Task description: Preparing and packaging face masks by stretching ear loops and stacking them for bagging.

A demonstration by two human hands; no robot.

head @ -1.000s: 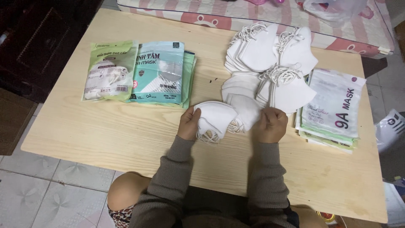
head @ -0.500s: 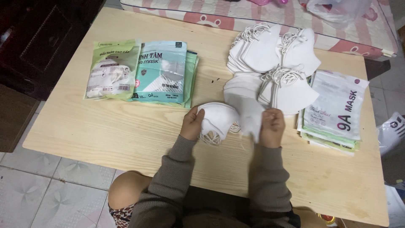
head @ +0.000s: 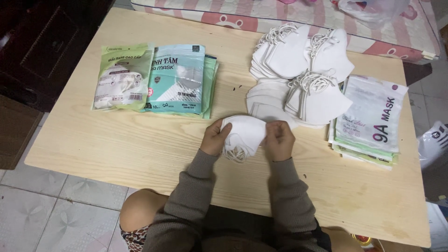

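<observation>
Both hands grip white masks — table

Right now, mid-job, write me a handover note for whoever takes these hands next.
Left hand and right hand: both grip one small stack of white masks just above the table, ear loops hanging below.
Loose white masks lie piled behind the hands.
Filled packets lie far left; a stack of flat pouches lies right.
Done: some packets filled.
Left: the held stack is not in a pouch, and the loose masks are unpacked.

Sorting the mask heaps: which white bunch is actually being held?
The small bunch of masks, gripped between left hand and right hand; the other piles lie untouched behind.
</observation>
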